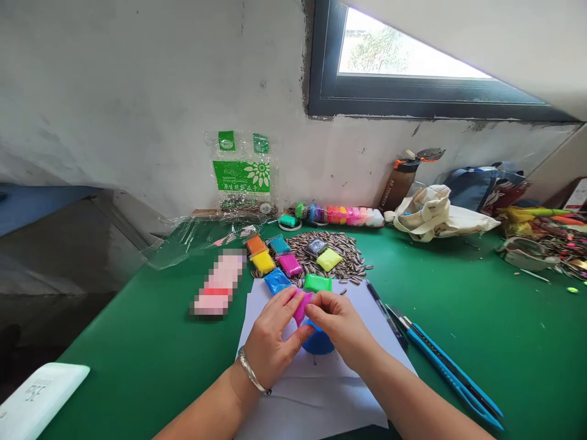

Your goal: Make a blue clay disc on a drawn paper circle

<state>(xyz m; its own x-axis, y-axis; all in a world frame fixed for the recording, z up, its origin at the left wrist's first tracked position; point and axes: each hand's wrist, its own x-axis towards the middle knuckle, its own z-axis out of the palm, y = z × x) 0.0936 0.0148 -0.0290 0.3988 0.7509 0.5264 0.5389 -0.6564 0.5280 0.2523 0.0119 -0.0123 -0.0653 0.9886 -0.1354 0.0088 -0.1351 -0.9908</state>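
Both of my hands meet over white paper. My left hand, with a silver bracelet at the wrist, is closed on a pink clay packet. From the other side my right hand pinches the packet's edge. Directly beneath the fingers is a round blue object, partly covered by them, so its kind is unclear. Just beyond my hands lie a green packet and a blue packet. Orange, yellow, teal, magenta, lime and dark packets rest on or beside a heap of sunflower seeds.
To the right are a black pen and blue-handled tweezers. A bottle and cloth bag stand near the wall. A clear seed bag is at back left, and a white digital device at front left.
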